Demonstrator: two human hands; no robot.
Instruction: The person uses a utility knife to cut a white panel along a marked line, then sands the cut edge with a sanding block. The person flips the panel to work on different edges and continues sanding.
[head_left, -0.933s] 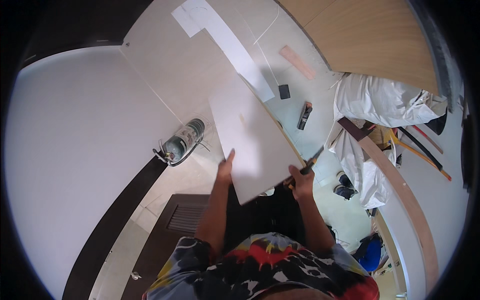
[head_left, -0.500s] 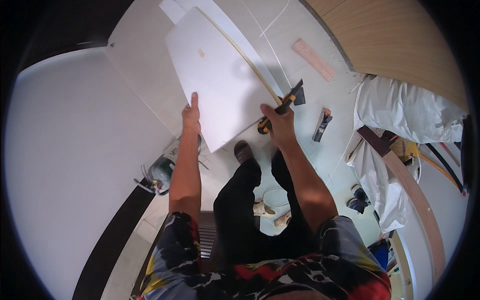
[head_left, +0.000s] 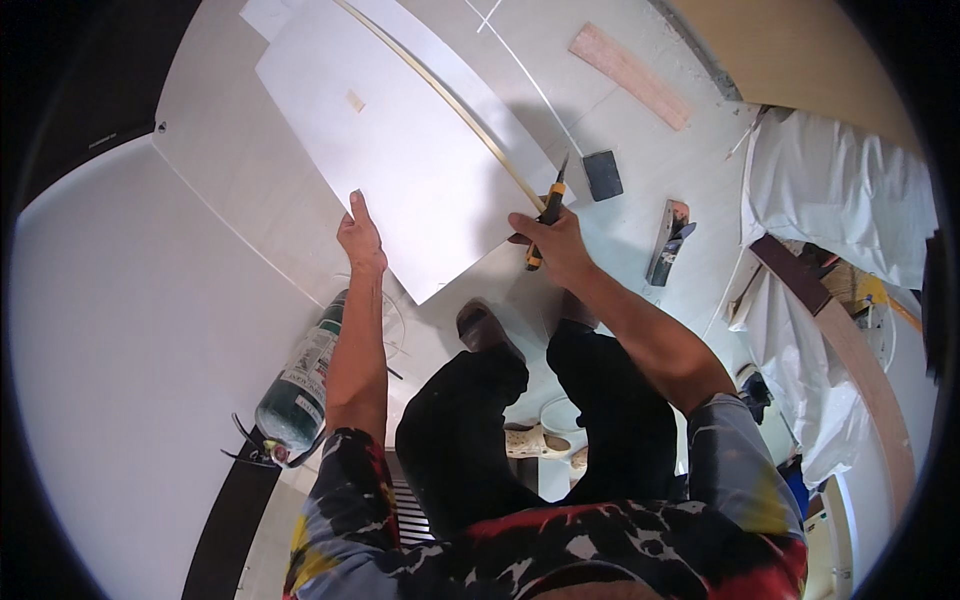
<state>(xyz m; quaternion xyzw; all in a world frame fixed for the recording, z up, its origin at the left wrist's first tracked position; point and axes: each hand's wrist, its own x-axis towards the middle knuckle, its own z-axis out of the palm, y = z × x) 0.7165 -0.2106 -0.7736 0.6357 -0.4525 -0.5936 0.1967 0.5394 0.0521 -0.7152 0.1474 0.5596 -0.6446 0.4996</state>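
A white board [head_left: 400, 150] with a pale yellowish edge strip along its right side is held tilted in front of me. My left hand [head_left: 362, 238] grips its left edge, thumb on top and the other fingers hidden beneath. At the near right corner, my right hand [head_left: 558, 245] grasps the board together with a black and yellow utility knife [head_left: 550, 208]. The knife's dark pointed blade faces away from me. Another white panel [head_left: 520, 125] shows under the board's right side. A small tan patch [head_left: 355, 100] marks the board's face.
A green fire extinguisher [head_left: 298, 390] lies left of my legs. On the floor at right are a dark square block [head_left: 602, 176], a pinkish wood strip [head_left: 632, 76] and what resembles a hand plane [head_left: 667, 245]. White plastic sheeting [head_left: 830, 190] and a long wooden piece [head_left: 865, 385] stand farther right.
The board has shifted left in view, with both hands still on it. The knife has turned more upright in my right hand. More of the extinguisher and the dark block shows.
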